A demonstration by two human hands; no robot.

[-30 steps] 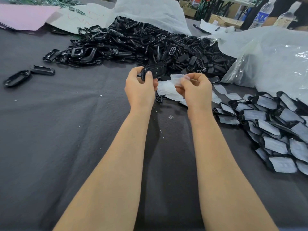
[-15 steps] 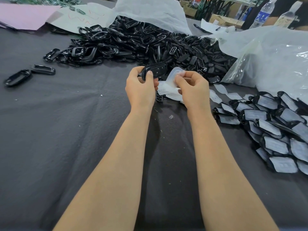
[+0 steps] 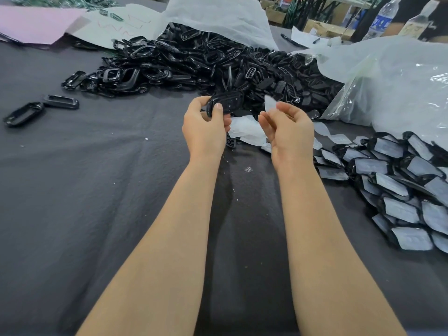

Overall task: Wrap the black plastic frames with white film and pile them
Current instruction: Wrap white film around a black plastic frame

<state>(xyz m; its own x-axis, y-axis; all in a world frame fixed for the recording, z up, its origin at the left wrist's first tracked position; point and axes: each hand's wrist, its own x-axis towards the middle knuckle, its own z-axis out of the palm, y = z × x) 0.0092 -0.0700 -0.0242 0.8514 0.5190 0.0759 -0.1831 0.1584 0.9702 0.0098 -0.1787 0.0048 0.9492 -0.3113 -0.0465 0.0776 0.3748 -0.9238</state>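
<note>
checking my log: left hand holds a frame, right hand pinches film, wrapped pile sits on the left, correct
One slip: in the head view the wrapped pile lies on the right. Left hand holds a frame, right hand pinches film.

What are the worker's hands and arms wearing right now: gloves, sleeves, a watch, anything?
Nothing visible. The left hand and right hand are bare, with no gloves, rings or tape. The left forearm and right forearm are bare down to the picture's lower edge: no sleeves, watch or wristband in view. The left thumbnail looks short and unpainted.
</note>
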